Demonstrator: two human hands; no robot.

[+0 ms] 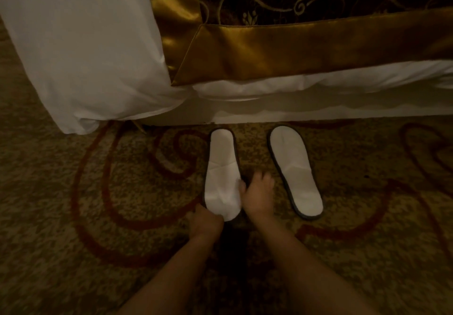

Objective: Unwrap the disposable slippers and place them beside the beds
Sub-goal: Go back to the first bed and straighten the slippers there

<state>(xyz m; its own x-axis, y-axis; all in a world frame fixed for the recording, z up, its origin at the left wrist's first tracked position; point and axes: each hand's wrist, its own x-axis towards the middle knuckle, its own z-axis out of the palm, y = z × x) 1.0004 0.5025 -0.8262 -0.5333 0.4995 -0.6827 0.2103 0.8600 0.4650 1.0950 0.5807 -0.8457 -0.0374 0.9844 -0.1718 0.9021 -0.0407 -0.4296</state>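
Two white disposable slippers lie flat on the patterned carpet just in front of the bed, heels toward the bed base. The left slipper is held at its near toe end: my left hand grips its front left corner and my right hand pinches its right edge with the thumb, fingers spread loosely over the carpet. The right slipper lies apart to the right, touched by neither hand. No wrapper is visible.
The bed runs across the top, with a white base, white sheets and a gold-and-brown runner. A white duvet corner hangs down to the floor at left. Red-swirled carpet surrounds the slippers.
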